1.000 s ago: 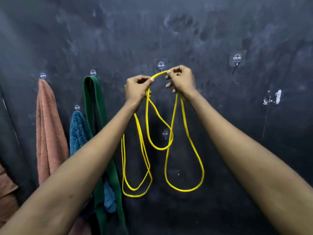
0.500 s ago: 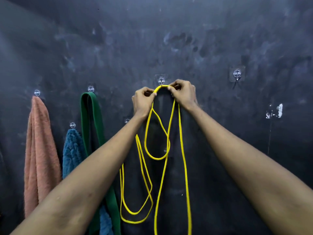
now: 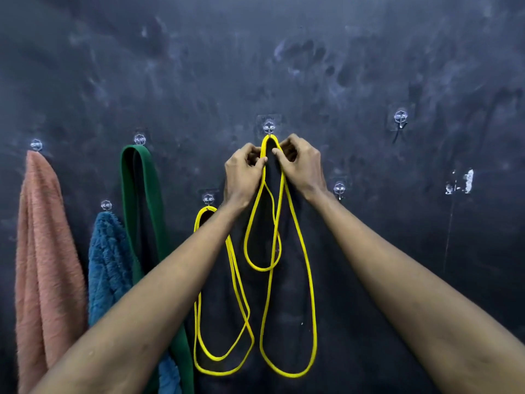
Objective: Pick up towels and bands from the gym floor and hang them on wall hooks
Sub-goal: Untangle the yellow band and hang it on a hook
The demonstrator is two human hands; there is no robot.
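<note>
A thin yellow band (image 3: 308, 268) hangs in long loops, its top looped over a clear wall hook (image 3: 268, 128). My left hand (image 3: 244, 173) pinches the band's left strand just under the hook. On the right strand, my right hand (image 3: 301, 166) pinches at the same height. A second yellow band (image 3: 199, 322) hangs from a lower hook (image 3: 208, 198), partly behind my left forearm. Further left a green band (image 3: 145, 194) hangs on its own hook (image 3: 139, 139), beside a blue towel (image 3: 106, 260) and a pink towel (image 3: 42, 251).
The wall (image 3: 284, 52) is dark and smudged. Bare clear hooks sit at the upper right (image 3: 400, 118) and just right of my right wrist (image 3: 339, 189). A white patch (image 3: 466, 182) marks the wall at the far right.
The view has shifted so the wall sits lower in frame. The band's top now sits over the hook, and both hands have slid a little down its strands, closer together.
</note>
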